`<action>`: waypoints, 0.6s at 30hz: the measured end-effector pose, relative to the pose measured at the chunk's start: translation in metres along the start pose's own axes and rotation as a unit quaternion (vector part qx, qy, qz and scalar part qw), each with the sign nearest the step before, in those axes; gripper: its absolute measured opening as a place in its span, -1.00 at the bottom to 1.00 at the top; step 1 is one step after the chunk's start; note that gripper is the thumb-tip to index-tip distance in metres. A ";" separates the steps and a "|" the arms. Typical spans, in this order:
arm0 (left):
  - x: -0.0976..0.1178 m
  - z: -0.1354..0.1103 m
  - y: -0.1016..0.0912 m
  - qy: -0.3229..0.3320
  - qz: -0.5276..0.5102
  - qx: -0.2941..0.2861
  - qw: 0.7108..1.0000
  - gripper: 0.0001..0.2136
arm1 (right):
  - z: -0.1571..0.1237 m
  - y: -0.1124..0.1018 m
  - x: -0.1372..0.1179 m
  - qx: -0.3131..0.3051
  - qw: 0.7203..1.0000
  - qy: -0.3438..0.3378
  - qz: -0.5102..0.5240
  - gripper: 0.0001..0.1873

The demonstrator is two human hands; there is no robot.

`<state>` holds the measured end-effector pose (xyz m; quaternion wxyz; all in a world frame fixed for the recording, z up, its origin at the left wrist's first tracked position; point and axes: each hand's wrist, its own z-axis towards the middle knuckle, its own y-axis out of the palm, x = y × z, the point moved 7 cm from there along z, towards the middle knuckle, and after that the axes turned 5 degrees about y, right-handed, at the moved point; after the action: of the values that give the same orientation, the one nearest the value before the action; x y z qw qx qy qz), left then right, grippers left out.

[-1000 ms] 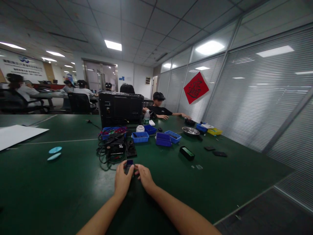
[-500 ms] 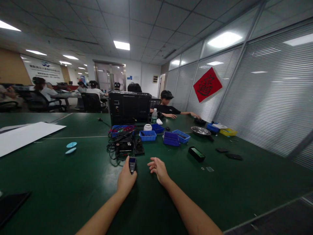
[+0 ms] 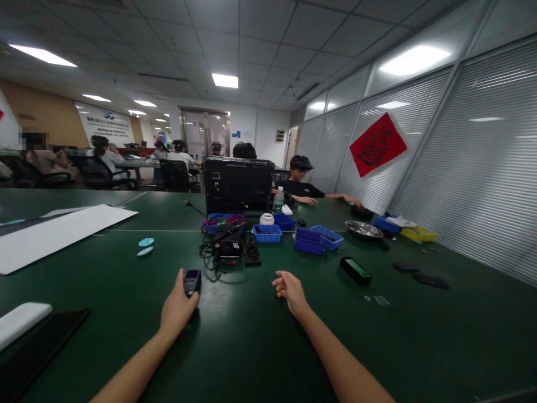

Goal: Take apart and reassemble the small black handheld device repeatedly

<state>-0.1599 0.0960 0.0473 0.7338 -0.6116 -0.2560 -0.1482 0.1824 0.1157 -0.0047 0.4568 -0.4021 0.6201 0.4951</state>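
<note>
My left hand (image 3: 178,305) grips a small black handheld device with a screen (image 3: 193,281) by its sides, thumb on the right edge. The device is at the table's surface; a gap beneath it cannot be made out. To the right, my right hand (image 3: 291,292) hovers with loosely bent fingers and nothing in them. Beyond the hands lies a black power unit with tangled cables (image 3: 226,248). A black box with a green top (image 3: 355,271) sits to the right of my right hand.
On the green table (image 3: 243,347) stand blue trays (image 3: 267,234), a baseball (image 3: 267,219), a water bottle (image 3: 278,200) and a metal pan (image 3: 364,229). A black computer case (image 3: 239,184) rises behind. At left are light-blue oval pieces (image 3: 145,247) and a white board (image 3: 75,232). A person (image 3: 304,187) sits across.
My left hand has carried the handheld device to the left, away from the cables. My right hand's fingers have curled slightly. The view has turned left.
</note>
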 end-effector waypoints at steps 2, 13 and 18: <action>-0.017 0.008 -0.014 -0.019 0.006 0.015 1.000 -0.30 | -0.001 0.000 -0.001 -0.001 1.000 0.001 -0.002 -0.63; -0.067 0.035 -0.047 -0.047 -0.052 0.093 0.993 -0.29 | -0.005 0.003 -0.006 0.002 1.000 0.008 -0.030 -0.61; -0.069 0.037 -0.043 -0.045 -0.043 0.093 0.994 -0.29 | -0.005 0.005 -0.007 -0.003 0.999 0.014 -0.036 -0.63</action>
<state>-0.2470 0.1164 0.0487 0.7681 -0.5352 -0.3275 -0.1276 0.1788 0.1122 0.0035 0.4647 -0.4323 0.6097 0.4748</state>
